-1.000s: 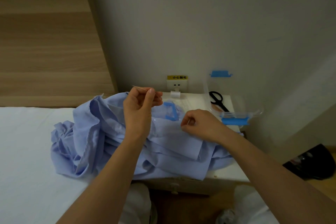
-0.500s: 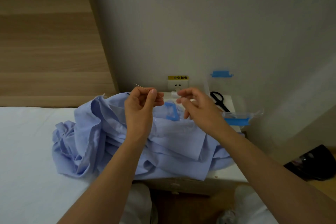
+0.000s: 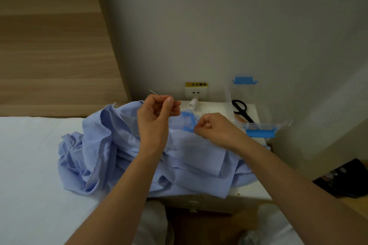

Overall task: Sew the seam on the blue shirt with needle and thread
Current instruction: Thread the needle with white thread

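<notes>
Dim, soft, even indoor light; faint shadows, wide-angle bending at edges, slight softness.

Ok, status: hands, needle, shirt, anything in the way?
Left hand pinches needle, tip up, clear of cloth. Right hand curled above blue shirt; thread too fine to see. Shirt heaped across bed and nightstand. Nothing in the way.

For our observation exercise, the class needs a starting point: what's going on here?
A person is getting set to sew. The left hand pinches a needle, tip pointing up and away, above the crumpled blue shirt draped over a bed and a white nightstand. The right hand is curled beside it; any thread in it is too fine to see. A white thread spool sits below the wall socket, and black scissors seem to lie in a clear box.
</notes>
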{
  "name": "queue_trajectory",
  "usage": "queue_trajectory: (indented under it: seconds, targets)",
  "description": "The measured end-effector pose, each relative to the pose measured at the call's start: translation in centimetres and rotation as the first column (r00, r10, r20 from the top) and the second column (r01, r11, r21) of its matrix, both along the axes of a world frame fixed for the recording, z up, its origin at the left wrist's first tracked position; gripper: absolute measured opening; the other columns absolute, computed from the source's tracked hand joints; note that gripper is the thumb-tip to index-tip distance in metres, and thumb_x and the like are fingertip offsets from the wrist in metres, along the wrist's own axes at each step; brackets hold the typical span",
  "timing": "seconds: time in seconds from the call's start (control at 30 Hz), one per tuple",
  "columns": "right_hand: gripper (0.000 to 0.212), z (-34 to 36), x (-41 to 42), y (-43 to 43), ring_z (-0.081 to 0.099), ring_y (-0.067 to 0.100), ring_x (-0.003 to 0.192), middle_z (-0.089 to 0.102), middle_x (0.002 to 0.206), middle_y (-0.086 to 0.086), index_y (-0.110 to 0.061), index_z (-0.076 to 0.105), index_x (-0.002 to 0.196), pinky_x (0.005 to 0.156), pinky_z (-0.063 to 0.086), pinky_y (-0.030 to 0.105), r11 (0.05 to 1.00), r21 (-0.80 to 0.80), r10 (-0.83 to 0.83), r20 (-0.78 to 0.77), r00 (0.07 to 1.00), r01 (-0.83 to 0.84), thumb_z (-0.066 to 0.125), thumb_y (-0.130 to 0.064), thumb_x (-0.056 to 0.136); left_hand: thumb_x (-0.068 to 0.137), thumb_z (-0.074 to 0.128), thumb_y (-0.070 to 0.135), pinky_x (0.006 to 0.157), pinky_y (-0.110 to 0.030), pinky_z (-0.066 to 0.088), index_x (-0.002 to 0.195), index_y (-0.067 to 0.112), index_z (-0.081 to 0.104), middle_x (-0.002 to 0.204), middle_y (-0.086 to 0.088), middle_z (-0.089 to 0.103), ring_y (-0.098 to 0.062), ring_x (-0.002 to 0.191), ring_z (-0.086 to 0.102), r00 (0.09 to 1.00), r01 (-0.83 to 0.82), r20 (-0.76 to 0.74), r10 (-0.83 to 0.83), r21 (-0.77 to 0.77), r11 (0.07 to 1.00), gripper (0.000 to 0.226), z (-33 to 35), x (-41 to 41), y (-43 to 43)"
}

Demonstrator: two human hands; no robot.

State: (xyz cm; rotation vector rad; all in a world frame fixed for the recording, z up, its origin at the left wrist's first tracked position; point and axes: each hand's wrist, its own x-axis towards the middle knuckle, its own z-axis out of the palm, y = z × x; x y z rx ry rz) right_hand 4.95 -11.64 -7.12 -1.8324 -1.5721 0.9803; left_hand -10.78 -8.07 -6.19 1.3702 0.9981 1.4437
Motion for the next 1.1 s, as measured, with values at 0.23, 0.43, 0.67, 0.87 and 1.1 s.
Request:
queue_trajectory:
  seconds: [0.23, 0.43, 0.67, 0.87, 1.1]
  targets:
    - [0.015, -1.4, 0.8, 0.0, 0.064, 0.026, 0.088, 0.069, 0.094, 0.011, -0.007, 0.071, 0.091, 0.081, 0.054, 0.038, 0.98, -0.185, 0.132, 0.374, 0.918, -0.066, 0.06, -0.016, 0.084, 0.094, 0.056, 0.008, 0.067, -0.019, 0.054, 0.09, 0.005, 0.059, 0.079, -0.007, 0.07, -0.012, 0.07, 0.068, 1.0, -0.023, 0.017, 0.023, 0.009, 1.0, 0.006, 0.1, -0.2, 0.0]
    - [0.02, 0.3, 0.5, -0.2, 0.058, 0.011, 0.089, 0.062, 0.106, -0.002, -0.018, 0.062, 0.11, 0.071, 0.041, 0.02, 0.983, 0.182, -0.087, 0.303, 0.949, 0.032, 0.059, -0.019, 0.09, 0.095, 0.056, 0.007, 0.067, -0.019, 0.053, 0.089, 0.006, 0.06, 0.077, -0.005, 0.07, -0.014, 0.07, 0.068, 1.0, 0.004, 0.016, -0.004, 0.024, 1.0, 0.007, 0.3, 0.0, -0.2]
    - [0.021, 1.9, -1.8, -0.1, 0.063, 0.011, 0.061, 0.066, 0.108, 0.006, -0.014, 0.055, 0.118, 0.045, 0.044, 0.02, 0.991, 0.112, -0.015, -0.442, 0.897, 0.072, 0.055, -0.017, 0.097, 0.094, 0.056, 0.008, 0.067, -0.018, 0.054, 0.094, 0.002, 0.061, 0.08, -0.008, 0.07, -0.014, 0.073, 0.07, 0.999, 0.031, -0.034, -0.03, 0.041, 0.999, 0.007, 0.1, 0.0, -0.3]
    - [0.018, 1.2, -1.6, 0.3, 0.042, 0.001, 0.049, 0.053, 0.062, 0.006, -0.003, 0.064, 0.103, 0.05, 0.037, 0.013, 0.983, 0.171, -0.004, -0.38, 0.925, 0.074, 0.057, -0.018, 0.097, 0.094, 0.056, 0.008, 0.067, -0.019, 0.054, 0.093, 0.002, 0.061, 0.079, -0.006, 0.071, -0.015, 0.074, 0.07, 0.998, 0.046, -0.034, -0.045, 0.033, 0.998, 0.008, 0.1, 0.1, -0.4]
    - [0.012, 0.7, -0.8, 0.1, 0.056, 0.01, 0.065, 0.063, 0.069, 0.002, -0.008, 0.072, 0.09, 0.064, 0.046, 0.024, 0.999, -0.035, 0.031, -0.118, 0.993, -0.035, 0.066, -0.018, 0.088, 0.094, 0.057, 0.007, 0.067, -0.018, 0.053, 0.094, -0.001, 0.061, 0.078, -0.005, 0.071, -0.013, 0.07, 0.068, 1.0, -0.007, -0.01, 0.007, 0.033, 0.999, 0.009, 0.1, 0.1, -0.2]
